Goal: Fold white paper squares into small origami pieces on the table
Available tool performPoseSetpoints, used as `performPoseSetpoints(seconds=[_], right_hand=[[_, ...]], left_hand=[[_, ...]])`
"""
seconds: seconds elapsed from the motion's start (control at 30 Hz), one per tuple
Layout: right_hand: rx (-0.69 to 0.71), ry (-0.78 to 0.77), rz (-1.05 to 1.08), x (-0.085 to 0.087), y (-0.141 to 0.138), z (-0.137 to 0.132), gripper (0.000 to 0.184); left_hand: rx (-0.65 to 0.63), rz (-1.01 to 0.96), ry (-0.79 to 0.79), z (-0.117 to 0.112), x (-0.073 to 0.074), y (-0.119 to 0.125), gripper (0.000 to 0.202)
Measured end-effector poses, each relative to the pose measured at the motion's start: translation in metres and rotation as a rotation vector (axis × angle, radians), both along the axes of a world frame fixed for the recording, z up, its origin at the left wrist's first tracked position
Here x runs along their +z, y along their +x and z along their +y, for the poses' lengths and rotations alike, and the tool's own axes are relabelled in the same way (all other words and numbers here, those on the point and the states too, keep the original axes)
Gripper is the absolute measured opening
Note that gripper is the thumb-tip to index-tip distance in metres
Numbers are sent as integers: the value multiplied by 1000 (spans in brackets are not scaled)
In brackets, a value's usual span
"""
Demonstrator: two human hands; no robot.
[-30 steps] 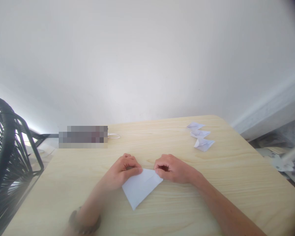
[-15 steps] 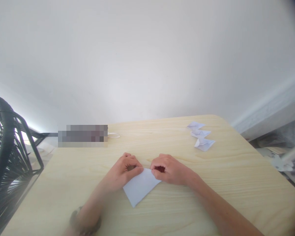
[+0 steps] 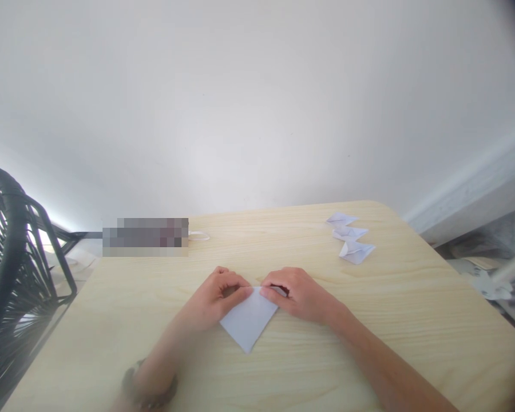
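A white sheet of paper [image 3: 249,318], folded into a triangle with its point toward me, lies on the light wooden table [image 3: 412,320]. My left hand [image 3: 217,294] has its fingers curled and presses the paper's upper left edge. My right hand [image 3: 294,292] pinches the upper right part, its thumb meeting my left fingertips at the top middle. A watch sits on my left wrist [image 3: 148,389].
Three small folded white paper pieces [image 3: 351,240] lie in a row at the table's far right. A thin white loop [image 3: 198,235] rests near the far edge beside a blurred-out object. A dark wire chair [image 3: 12,274] stands left. A white wall is behind.
My right hand has slid left along the paper's top edge until it meets my left hand. The paper has shifted slightly right and up, and looks narrower.
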State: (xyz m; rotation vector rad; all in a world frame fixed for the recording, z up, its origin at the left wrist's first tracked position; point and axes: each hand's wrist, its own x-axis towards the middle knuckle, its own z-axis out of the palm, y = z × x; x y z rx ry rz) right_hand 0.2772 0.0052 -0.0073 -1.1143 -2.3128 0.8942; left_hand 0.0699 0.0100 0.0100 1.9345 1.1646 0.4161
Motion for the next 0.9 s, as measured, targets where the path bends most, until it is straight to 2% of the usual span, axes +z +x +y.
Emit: performPoseSetpoints(seconds=[0.13,0.3,0.53,0.67,0.77,0.9], right_hand=[[-26,2,29,-2,1,2,21],[-83,44,22,-6,9,7,19],[-178,132,44,-12,5,9,8],[-245,214,52,-14,3,9,15],[-203,252,31,-12,3,6,11],[-85,261,3,-8,-1,1,14]], left_hand=[[-30,-77,-32,0,-1,-1,27],[51,-212,-25,1,-7,-9,26],[-106,-175,235,8,-19,-8,20],[-101,-101,377,10,-23,-9,20],[-73,-15,490,11,-24,-11,21],[-28,118,587,10,-23,-12,25]])
